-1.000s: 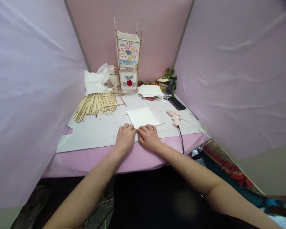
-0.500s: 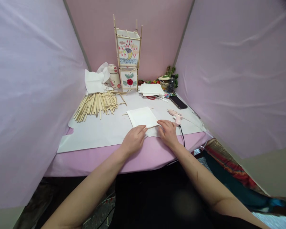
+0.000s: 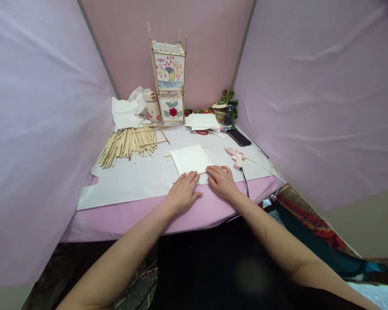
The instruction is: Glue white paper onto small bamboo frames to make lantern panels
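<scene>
A white paper panel (image 3: 190, 159) lies flat on the white sheet, with a thin wooden stick (image 3: 202, 173) along its near edge. The ends of another stick (image 3: 167, 155) poke out from under its far side. My left hand (image 3: 185, 191) lies flat over the left part of the near stick, fingers stretched out. My right hand (image 3: 222, 180) rests on the right part of that stick, its fingers extended and pressing down. Both hands cover most of the stick, so only its middle shows.
A pink glue gun (image 3: 236, 157) with a black cord lies to the right, near a phone (image 3: 239, 137). Many wooden sticks (image 3: 126, 144) are heaped at left. A stick-framed lantern (image 3: 170, 82) stands at the back beside a white bottle (image 3: 151, 105). Stacked white panels (image 3: 202, 121) lie over red-handled scissors (image 3: 202, 132).
My fingers have gone from pinching the near stick at both sides to lying flatter over it. The left hand has spread out, and the view has shifted slightly.
</scene>
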Action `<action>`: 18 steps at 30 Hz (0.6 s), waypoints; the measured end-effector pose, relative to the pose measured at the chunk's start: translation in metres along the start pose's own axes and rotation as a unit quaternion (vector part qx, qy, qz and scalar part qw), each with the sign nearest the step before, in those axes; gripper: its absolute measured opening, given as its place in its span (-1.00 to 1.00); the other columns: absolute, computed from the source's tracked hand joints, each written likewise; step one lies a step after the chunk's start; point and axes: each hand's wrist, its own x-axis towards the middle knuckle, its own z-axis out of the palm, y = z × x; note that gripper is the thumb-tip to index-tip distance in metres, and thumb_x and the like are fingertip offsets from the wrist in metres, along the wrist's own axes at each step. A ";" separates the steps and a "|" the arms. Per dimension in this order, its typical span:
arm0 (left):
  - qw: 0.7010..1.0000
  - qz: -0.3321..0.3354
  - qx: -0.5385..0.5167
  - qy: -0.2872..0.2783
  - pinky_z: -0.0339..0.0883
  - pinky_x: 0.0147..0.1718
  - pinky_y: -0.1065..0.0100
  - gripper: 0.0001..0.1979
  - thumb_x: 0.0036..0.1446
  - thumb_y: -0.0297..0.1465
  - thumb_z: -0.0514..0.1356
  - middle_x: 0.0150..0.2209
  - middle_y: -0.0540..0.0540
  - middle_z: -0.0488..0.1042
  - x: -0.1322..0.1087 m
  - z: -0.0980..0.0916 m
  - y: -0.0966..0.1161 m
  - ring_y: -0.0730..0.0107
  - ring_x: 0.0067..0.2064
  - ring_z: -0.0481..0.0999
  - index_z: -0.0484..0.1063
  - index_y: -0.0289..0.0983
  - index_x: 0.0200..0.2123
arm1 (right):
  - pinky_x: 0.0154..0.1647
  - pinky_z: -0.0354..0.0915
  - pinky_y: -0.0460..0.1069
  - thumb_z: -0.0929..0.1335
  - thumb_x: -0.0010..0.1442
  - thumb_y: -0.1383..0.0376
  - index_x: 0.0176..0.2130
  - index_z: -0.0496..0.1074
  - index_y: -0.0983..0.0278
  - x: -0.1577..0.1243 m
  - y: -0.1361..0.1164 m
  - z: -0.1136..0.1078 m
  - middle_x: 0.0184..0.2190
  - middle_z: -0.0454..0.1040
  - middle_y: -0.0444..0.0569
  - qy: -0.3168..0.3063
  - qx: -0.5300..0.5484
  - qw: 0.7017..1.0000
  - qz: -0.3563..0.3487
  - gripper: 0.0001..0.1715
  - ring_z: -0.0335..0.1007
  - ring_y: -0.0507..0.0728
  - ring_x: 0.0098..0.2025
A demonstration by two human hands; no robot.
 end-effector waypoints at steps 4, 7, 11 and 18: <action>1.000 0.017 0.002 0.016 -0.17 0.33 0.07 -0.38 0.26 -0.18 0.09 0.37 -0.24 0.01 -0.002 0.002 0.000 0.17 0.38 -0.04 0.09 -0.33 0.30 | 0.26 -0.11 0.19 0.24 0.28 0.35 0.17 0.30 0.25 0.001 -0.004 -0.001 0.17 0.37 0.07 -0.018 0.005 0.999 -0.041 -0.53 0.20 0.18 0.22; 1.000 0.021 -0.007 0.018 -0.14 0.32 0.05 -0.40 0.26 -0.18 0.10 0.33 -0.25 0.11 -0.001 0.001 -0.001 0.15 0.35 0.05 0.12 -0.30 0.28 | 0.28 -0.14 0.19 0.22 0.28 0.37 0.18 0.29 0.23 0.001 -0.006 -0.002 0.14 0.40 0.05 -0.035 0.021 0.997 -0.063 -0.52 0.23 0.16 0.20; 0.996 -0.008 -0.017 0.087 0.04 0.25 0.05 -0.51 0.27 -0.26 0.09 0.27 -0.28 0.20 0.001 -0.002 -0.003 0.11 0.30 0.16 0.20 -0.32 0.21 | 0.28 -0.09 0.18 0.22 0.25 0.40 0.20 0.26 0.26 0.001 -0.003 -0.003 0.19 0.34 0.07 0.003 0.034 0.998 -0.046 -0.47 0.17 0.16 0.24; 0.979 -0.113 0.009 0.172 0.25 0.09 0.07 -0.75 0.22 -0.44 0.07 0.12 -0.28 0.36 0.000 -0.003 -0.015 0.05 0.18 0.29 0.43 -0.30 -0.07 | 0.16 0.06 0.17 0.19 0.20 0.46 0.14 0.33 0.28 0.002 0.011 0.008 0.13 0.38 0.12 0.089 0.023 0.994 0.055 -0.47 0.24 0.22 0.15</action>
